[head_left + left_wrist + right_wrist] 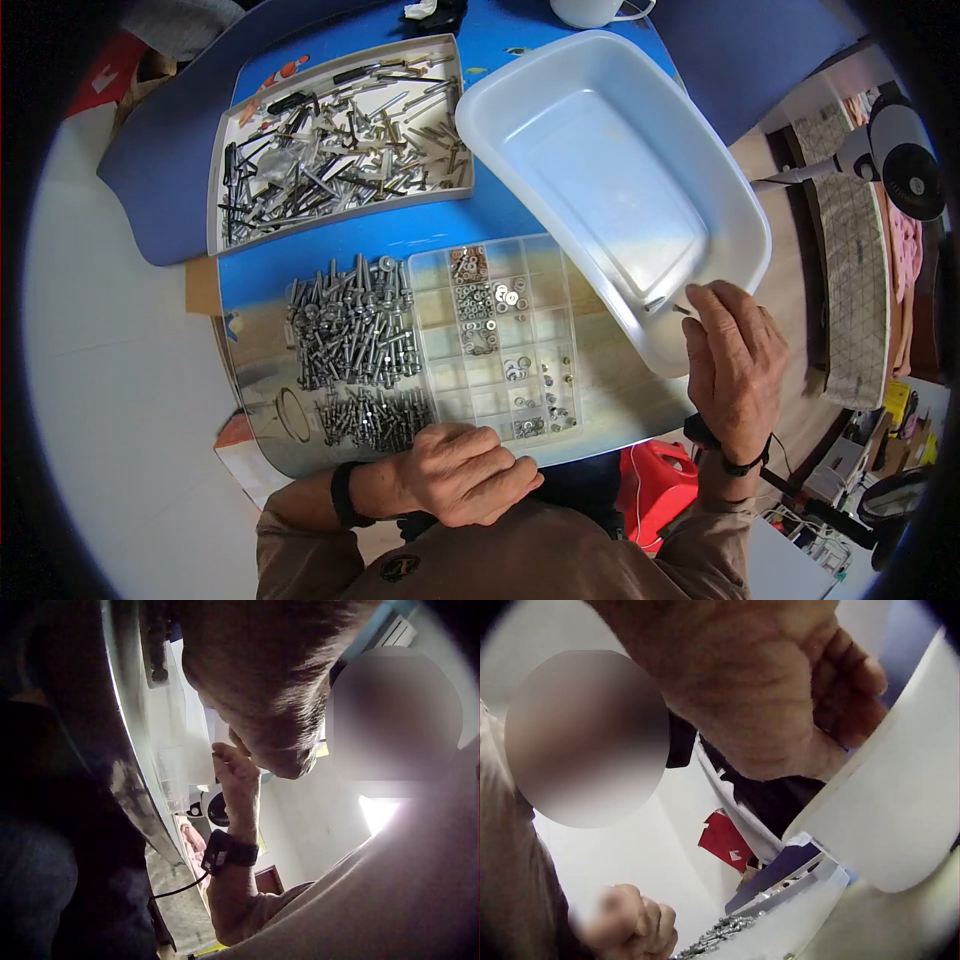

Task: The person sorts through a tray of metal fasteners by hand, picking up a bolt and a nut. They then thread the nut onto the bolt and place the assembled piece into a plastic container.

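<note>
My right hand [703, 300] pinches a small metal screw [683, 310] with thumb and forefinger at the near rim of a tilted white plastic tub [480, 90]. In the right wrist view that hand [832, 697] curls against the tub's wall [900, 802]. My left hand [500, 480] lies as a fist on the table's near edge, beside a clear compartment box [500, 340] of washers and nuts. No object shows in it. The same fist [634, 926] appears low in the right wrist view. The left wrist view shows the left palm [277, 690] close up and the right hand [236, 776] beyond.
Sorted bolts [350, 330] lie in rows left of the compartment box. A white tray [215, 190] of mixed screws sits at the back on a blue mat [400, 235]. A mug [595, 10] stands at the far edge. A fan [905, 160] and a red container [655, 480] are off the table.
</note>
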### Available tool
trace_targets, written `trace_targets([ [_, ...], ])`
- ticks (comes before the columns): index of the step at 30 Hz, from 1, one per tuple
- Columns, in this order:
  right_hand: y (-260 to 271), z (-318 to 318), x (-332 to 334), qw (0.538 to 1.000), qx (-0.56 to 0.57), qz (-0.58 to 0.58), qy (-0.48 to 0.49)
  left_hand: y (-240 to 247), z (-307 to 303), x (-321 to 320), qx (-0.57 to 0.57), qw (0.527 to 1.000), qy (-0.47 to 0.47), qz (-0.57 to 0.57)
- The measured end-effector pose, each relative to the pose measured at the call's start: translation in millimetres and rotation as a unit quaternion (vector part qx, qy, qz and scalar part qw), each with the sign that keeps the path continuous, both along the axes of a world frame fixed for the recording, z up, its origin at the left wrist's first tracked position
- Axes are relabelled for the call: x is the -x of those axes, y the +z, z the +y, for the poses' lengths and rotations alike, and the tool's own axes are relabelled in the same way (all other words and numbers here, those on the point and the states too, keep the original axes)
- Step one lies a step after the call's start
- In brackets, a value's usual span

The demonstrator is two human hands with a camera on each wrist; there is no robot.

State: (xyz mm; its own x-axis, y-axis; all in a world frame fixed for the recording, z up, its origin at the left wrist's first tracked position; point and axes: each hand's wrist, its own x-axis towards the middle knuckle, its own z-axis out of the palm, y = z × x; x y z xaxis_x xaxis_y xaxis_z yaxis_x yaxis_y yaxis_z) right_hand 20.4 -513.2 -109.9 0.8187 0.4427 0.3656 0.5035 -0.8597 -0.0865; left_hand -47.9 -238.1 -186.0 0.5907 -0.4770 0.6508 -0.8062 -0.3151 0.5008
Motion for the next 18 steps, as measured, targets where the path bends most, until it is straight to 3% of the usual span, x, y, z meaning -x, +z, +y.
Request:
trace_targets([
  [4,-2.6,7.7,21.3,0.998,-0.041,-0.021,0.041,-1.2,4.3,3.8,0.020,1.000,-0.015,-0.001],
  [9,-8.2,48.7,39.6,0.968,0.006,0.125,0.216,-0.8,3.2,6.6,0.049,0.998,-0.028,-0.025],
  [18,-40.2,80.7,31.4,0.965,0.034,0.179,0.186,-0.2,2.9,8.9,0.041,0.997,-0.022,-0.062],
])
